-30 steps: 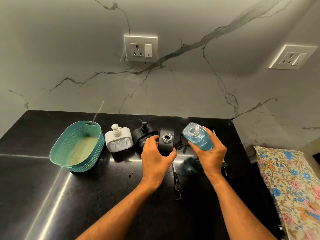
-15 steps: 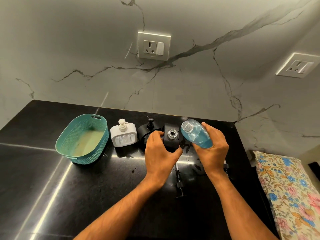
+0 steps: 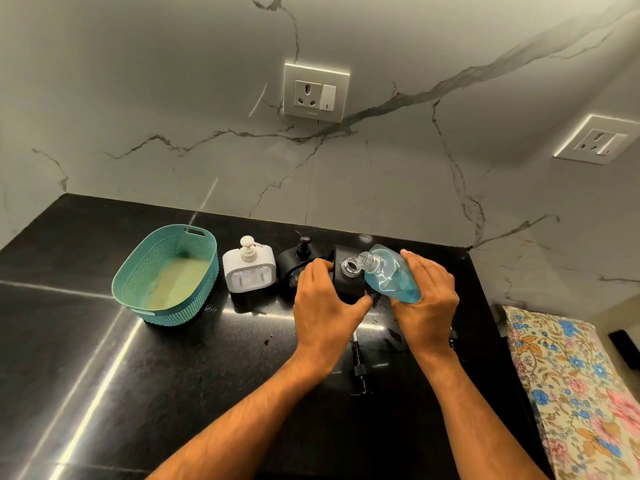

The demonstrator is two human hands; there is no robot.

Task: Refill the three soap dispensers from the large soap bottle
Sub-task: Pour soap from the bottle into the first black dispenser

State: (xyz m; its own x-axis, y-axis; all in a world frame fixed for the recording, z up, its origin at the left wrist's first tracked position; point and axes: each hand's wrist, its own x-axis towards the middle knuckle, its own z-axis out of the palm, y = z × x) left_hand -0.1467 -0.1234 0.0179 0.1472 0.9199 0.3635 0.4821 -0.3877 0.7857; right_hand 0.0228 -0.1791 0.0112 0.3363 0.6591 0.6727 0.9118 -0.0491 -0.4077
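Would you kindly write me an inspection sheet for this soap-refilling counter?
Surface: black countertop, glossy, with glare streaks.
Job's things: soap bottle tilted, mouth at open black dispenser; white dispenser and second black dispenser pumps on.
Clutter: teal basket; loose pump lying flat.
Grippers: left hand grips open dispenser; right hand holds bottle.
Cables: nothing seen.
Surroundings: marble wall, two sockets; floral cloth.

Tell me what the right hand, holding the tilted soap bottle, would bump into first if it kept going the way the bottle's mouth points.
Probably the open black dispenser. The right hand tips the soap bottle left, its mouth beside the dispenser's open neck, which the left hand holds. Depth is unclear.
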